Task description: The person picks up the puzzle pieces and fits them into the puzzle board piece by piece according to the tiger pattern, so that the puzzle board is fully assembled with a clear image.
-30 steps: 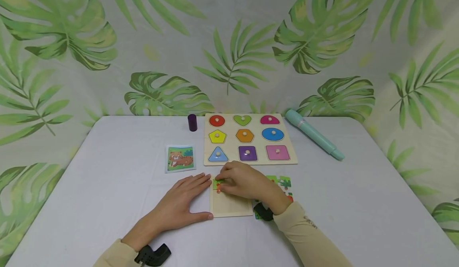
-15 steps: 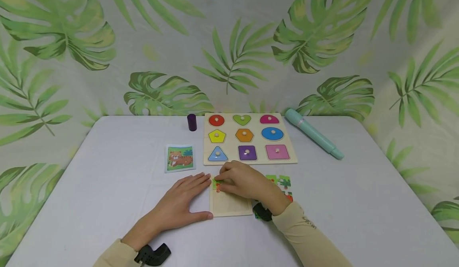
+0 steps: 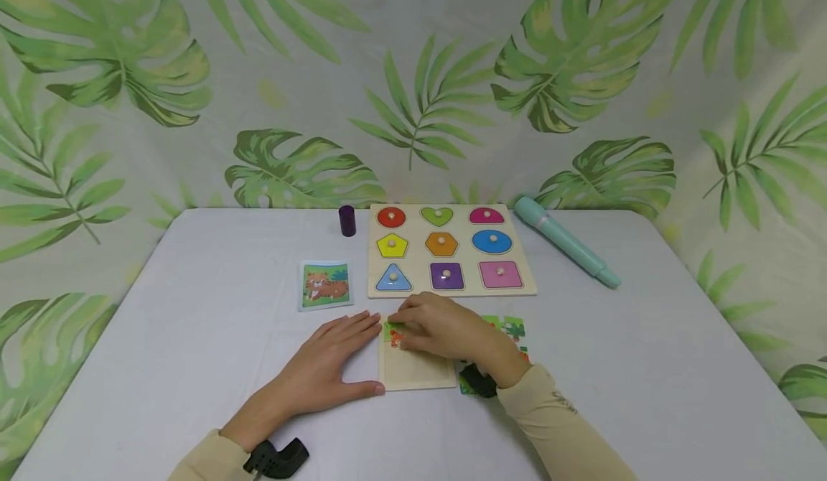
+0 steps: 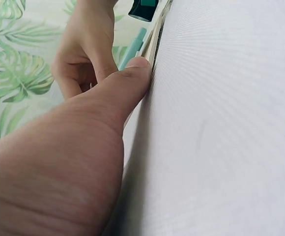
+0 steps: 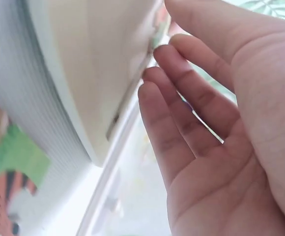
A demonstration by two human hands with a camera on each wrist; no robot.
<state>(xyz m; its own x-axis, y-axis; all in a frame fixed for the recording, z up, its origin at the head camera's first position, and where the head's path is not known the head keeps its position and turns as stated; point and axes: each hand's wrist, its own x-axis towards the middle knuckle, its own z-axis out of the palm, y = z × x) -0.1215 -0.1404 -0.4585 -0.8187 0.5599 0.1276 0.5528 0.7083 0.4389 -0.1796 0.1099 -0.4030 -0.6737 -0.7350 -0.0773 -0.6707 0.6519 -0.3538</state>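
A shallow wooden puzzle tray (image 3: 416, 375) lies on the white tablecloth in front of the person. Flat along its left side rests the left hand (image 3: 332, 366), fingers straight and thumb at the tray's near left corner. The right hand (image 3: 446, 329) reaches over the tray and pinches a small green and orange puzzle piece (image 3: 395, 338) at the far left corner, partly covered by the fingers. In the left wrist view the left thumb (image 4: 132, 73) presses the tray edge. The right wrist view shows the tray (image 5: 69, 64) beside the right hand's spread, bent fingers.
Loose puzzle pieces (image 3: 514, 328) lie right of the tray, partly under the right wrist. Behind stands a shape board (image 3: 413, 258) with knobbed pieces. A tiger picture card (image 3: 326, 286), a dark purple cylinder (image 3: 347, 221) and a mint-green tube (image 3: 568, 244) lie around it.
The right hand shifts very slightly right, and a bit more of the orange on the puzzle piece shows. The left hand stays in place.
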